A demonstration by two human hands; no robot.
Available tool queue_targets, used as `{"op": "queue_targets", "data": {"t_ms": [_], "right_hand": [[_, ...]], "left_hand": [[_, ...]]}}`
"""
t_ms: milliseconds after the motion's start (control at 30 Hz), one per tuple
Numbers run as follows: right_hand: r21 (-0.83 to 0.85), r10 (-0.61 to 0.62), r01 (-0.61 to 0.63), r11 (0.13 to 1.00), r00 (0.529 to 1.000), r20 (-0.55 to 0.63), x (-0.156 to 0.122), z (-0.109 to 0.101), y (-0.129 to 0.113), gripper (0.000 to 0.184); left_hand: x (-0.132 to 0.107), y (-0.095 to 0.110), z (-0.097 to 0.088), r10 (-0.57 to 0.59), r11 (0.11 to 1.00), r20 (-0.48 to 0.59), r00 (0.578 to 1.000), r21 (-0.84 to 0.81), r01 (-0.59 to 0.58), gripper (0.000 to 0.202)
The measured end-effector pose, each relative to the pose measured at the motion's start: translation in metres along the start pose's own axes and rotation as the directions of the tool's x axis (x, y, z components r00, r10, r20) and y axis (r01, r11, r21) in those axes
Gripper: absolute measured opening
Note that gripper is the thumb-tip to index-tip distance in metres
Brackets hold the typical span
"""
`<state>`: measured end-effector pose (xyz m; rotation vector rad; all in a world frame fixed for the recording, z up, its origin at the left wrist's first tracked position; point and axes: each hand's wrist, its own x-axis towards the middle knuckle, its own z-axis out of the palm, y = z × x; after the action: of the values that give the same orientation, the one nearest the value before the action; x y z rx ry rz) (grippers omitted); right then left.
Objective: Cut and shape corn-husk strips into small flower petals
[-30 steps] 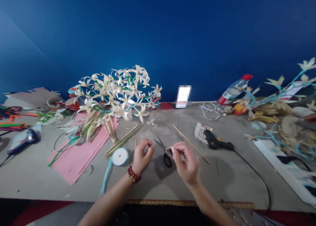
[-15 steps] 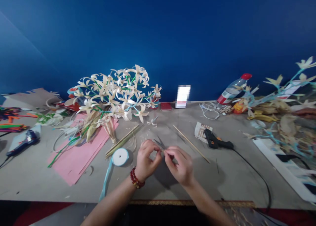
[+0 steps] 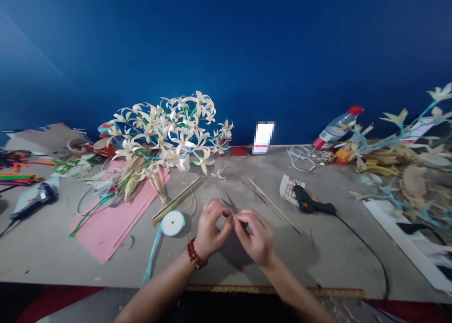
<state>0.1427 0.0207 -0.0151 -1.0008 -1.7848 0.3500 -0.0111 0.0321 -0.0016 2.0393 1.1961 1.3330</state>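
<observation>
My left hand (image 3: 211,229) and my right hand (image 3: 254,233) meet fingertip to fingertip over the grey table (image 3: 226,262). Both pinch a small pale strip between them; it is too small to name. A red bead bracelet (image 3: 193,254) circles my left wrist. Scissors (image 3: 229,204) lie just behind my hands, mostly hidden by them. A roll of pale blue ribbon (image 3: 172,223) sits to the left of my left hand, its tail trailing toward the table's front edge.
A bunch of cream handmade flowers (image 3: 169,130) lies over pink paper sheets (image 3: 113,214) at left. Thin sticks (image 3: 273,205) and a black glue gun (image 3: 310,201) with its cord lie right. A bottle (image 3: 335,127) and more flower stems (image 3: 406,139) fill the far right.
My hands have come together from about a hand's width apart. The scissors' handle, visible between them a second ago, is now covered by my right hand.
</observation>
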Motion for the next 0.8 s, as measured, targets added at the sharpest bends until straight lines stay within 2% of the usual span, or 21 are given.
{"op": "queue_targets", "data": {"t_ms": [133,233,400,633,800], "right_hand": [[-0.004,-0.010,0.010,1.000,0.997,-0.072,0.005,-0.006,0.000,0.014],[-0.015,0.013,-0.015,1.000,0.992,-0.126,0.009,-0.011,0.000,0.012],[0.027,0.033,-0.031,0.999,0.999,-0.044,0.006,-0.007,0.002,0.011],[-0.003,0.079,-0.079,0.997,0.997,0.016,0.001,-0.004,0.002,0.013],[-0.067,0.075,-0.066,0.996,0.989,0.127,0.011,-0.008,-0.003,0.009]], "left_hand": [[-0.005,-0.011,-0.001,-0.111,0.994,-0.044,0.993,0.012,0.111,0.010],[-0.005,-0.013,-0.006,-0.169,0.985,-0.030,0.985,-0.023,0.169,0.012],[-0.001,-0.004,-0.006,-0.044,0.997,0.031,0.999,-0.059,0.046,0.011],[-0.003,-0.007,-0.001,-0.002,0.998,-0.004,1.000,0.065,0.002,0.012],[-0.002,-0.005,-0.004,0.093,0.977,0.014,0.996,0.190,-0.094,0.014]]}}
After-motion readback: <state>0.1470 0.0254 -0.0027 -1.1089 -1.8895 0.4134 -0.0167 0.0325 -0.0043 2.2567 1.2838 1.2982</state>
